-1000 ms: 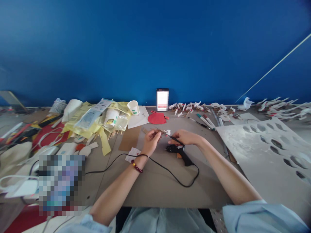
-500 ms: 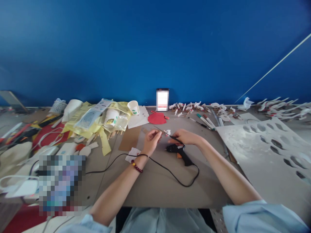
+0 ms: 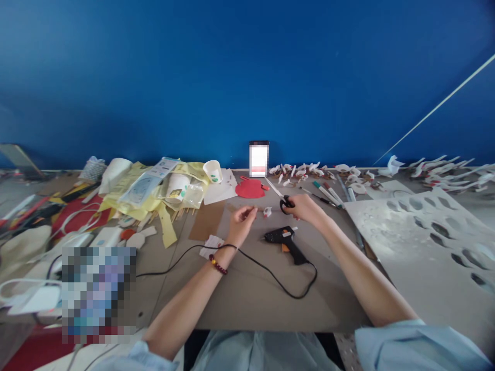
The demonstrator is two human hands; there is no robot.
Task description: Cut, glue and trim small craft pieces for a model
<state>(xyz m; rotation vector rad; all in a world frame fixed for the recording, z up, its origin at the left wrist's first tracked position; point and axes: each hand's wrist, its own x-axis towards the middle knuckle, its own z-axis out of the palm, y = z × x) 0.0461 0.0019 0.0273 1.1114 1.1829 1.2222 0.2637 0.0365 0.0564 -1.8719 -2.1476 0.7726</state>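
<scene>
My right hand (image 3: 301,207) grips the black handles of a pair of scissors (image 3: 276,190), whose blades point away toward the upper left. Fingers pinched together, my left hand (image 3: 243,219) is closed at the middle of the table; whatever lies between the fingertips is too small to make out. Between both hands a small white piece with a touch of red (image 3: 267,212) rests on the table. Nearer to me lies a black glue gun (image 3: 284,239), its cable (image 3: 266,269) running left across my left forearm.
Beyond the hands lie a red piece (image 3: 250,188) and a propped phone (image 3: 259,159). Several small white pieces (image 3: 309,169) line the wall, with markers (image 3: 328,193) in front. A white sheet with cut-out holes (image 3: 410,242) covers the right; yellow packaging and paper cups (image 3: 212,171) crowd the left.
My right hand has drawn the scissors away from my left hand, to the right and farther back. The left hand has stayed almost in place.
</scene>
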